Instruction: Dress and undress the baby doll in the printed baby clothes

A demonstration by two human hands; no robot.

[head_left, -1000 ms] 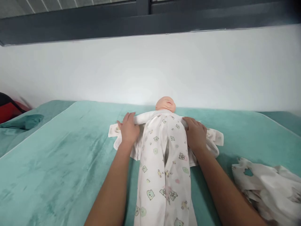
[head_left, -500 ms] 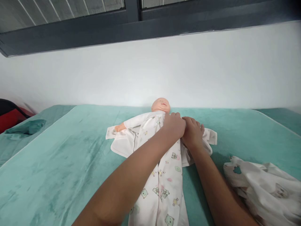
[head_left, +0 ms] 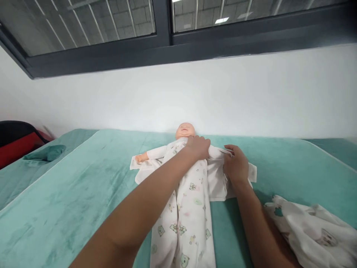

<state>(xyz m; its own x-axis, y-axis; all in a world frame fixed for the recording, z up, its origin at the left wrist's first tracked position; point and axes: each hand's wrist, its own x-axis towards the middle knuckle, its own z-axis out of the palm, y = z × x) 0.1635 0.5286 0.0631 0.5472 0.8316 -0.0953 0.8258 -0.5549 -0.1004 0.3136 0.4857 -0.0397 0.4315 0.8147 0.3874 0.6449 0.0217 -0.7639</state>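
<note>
A baby doll (head_left: 185, 130) lies on its back on a teal bed (head_left: 69, 186), head toward the wall. It wears a white romper with animal prints (head_left: 184, 208), open at the doll's chest. My left hand (head_left: 198, 146) reaches across the chest with its fingers curled on the romper's front. My right hand (head_left: 235, 163) grips the romper's white flap at the doll's right-side shoulder. The doll's bare hand (head_left: 138, 158) sticks out of a sleeve at the left.
A crumpled white printed cloth (head_left: 312, 230) lies at the right near edge. A small teal cloth (head_left: 44, 153) and a red and black object (head_left: 16, 143) sit at the far left. A white wall and a dark window frame (head_left: 167, 41) rise behind the bed.
My left hand left the doll's left sleeve and crossed over to the chest. My right hand pulled the right flap outward. The camera tilted up.
</note>
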